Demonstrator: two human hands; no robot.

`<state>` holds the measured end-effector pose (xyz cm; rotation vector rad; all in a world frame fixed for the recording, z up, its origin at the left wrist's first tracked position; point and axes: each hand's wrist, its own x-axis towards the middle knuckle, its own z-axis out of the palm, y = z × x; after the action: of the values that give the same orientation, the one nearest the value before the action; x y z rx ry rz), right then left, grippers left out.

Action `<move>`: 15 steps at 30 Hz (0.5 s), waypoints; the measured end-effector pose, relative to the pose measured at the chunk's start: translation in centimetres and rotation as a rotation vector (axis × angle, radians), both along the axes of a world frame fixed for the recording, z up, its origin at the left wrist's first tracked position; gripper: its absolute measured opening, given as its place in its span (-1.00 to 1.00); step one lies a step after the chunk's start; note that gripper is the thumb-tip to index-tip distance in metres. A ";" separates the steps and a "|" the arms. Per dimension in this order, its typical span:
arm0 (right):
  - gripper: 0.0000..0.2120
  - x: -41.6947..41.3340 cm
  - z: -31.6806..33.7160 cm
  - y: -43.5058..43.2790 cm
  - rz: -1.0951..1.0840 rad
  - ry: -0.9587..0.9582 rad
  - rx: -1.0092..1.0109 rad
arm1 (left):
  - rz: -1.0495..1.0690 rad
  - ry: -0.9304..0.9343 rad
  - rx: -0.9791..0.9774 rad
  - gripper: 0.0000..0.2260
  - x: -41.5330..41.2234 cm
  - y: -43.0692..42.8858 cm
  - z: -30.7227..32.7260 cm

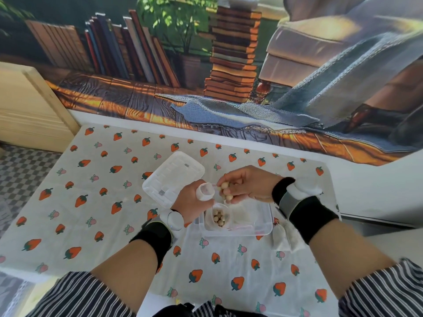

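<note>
A single wide-angle view from a camera worn on the person's head, facing forward and steeply down. It sits close above the work. Both forearms enter from the bottom edge, and the left hand and right hand meet just below the middle of the frame. The tabletop, under a strawberry-print cloth, fills the lower half and runs away from the viewer. A printed backdrop of books and an armchair crosses the top. Straight lines bend near the edges.
</note>
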<state>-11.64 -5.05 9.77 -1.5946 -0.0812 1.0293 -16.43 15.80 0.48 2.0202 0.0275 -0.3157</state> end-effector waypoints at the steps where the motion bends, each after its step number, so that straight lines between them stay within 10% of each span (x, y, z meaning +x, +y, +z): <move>1: -0.77 0.2 0.7 0.3 0.027 0.006 0.019 | -0.003 -0.002 -0.007 -0.78 0.1 -0.2 0.0; 15: -0.73 1.3 1.9 2.1 0.149 -0.069 -0.123 | -0.042 0.013 -0.147 -0.65 0.0 -1.2 1.5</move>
<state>-10.35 -2.93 11.66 -1.7568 -0.1893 1.1125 -16.47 14.59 2.02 1.8749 -0.0291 -0.3478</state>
